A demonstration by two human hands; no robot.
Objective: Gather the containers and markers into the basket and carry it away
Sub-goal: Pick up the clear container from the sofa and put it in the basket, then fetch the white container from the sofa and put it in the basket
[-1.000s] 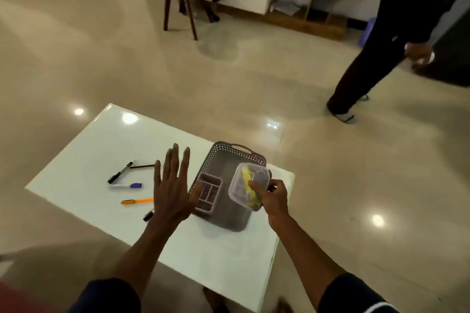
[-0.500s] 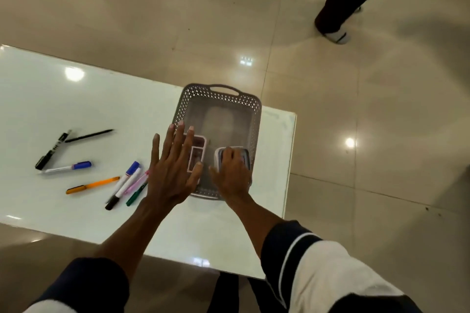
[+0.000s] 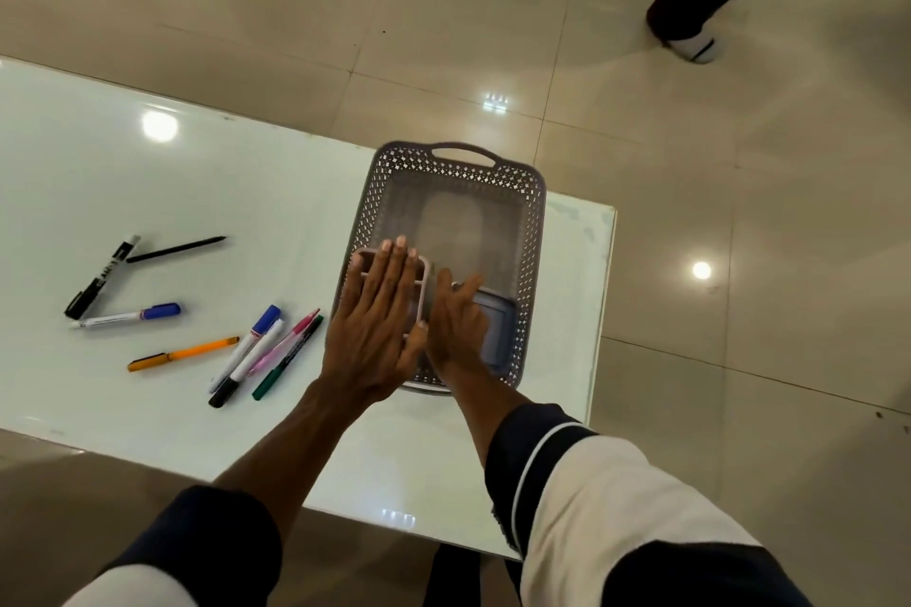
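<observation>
A grey perforated basket (image 3: 530,232) sits at the right end of the white table (image 3: 123,192). Two containers lie in its near half: a divided pink-rimmed tray (image 3: 424,283) on the left, a clear lidded box (image 3: 500,325) on the right. My left hand (image 3: 374,330) hovers flat, fingers spread, over the divided tray. My right hand (image 3: 456,325) is beside it with fingers apart, lying across the lidded box's left part. Several markers lie left of the basket: a white-and-blue pair (image 3: 246,352), a pink one (image 3: 288,340), a green one (image 3: 288,357), an orange pen (image 3: 185,352).
Further left lie a blue-capped marker (image 3: 128,315), a black marker (image 3: 101,276) and a thin black pen (image 3: 175,249). The table's right edge is just past the basket. Another person's leg and shoe (image 3: 690,25) stand on the tiled floor at the upper right.
My right hand carried the clear lidded box down into the basket and has let go of it. The view tilted down onto the table. My left hand moved over the divided tray.
</observation>
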